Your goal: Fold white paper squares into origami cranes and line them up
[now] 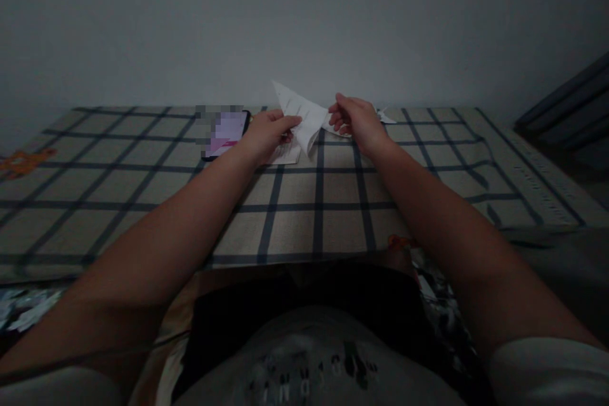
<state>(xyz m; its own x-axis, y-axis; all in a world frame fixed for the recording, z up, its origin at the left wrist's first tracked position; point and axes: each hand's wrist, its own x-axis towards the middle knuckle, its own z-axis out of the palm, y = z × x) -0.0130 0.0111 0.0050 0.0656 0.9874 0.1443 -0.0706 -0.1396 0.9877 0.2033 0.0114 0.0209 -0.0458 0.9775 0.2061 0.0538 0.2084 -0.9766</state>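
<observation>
From here I see the left hand [272,132] pinching the paper [309,115] above the worktop [295,209], long axis slanting down rightward; the right hand [356,119] (curled, grip unclear) is just beside its right corner.

Dim grey light, corners darkest, paper [311,119] pale at the fingers [290,121], phone [229,131] glowing to their left, partly pixelated, soft shading on cloth [295,219] below them, arms [447,222] stretched by wide-lens distortion, shirt [309,330] print blurred.
</observation>
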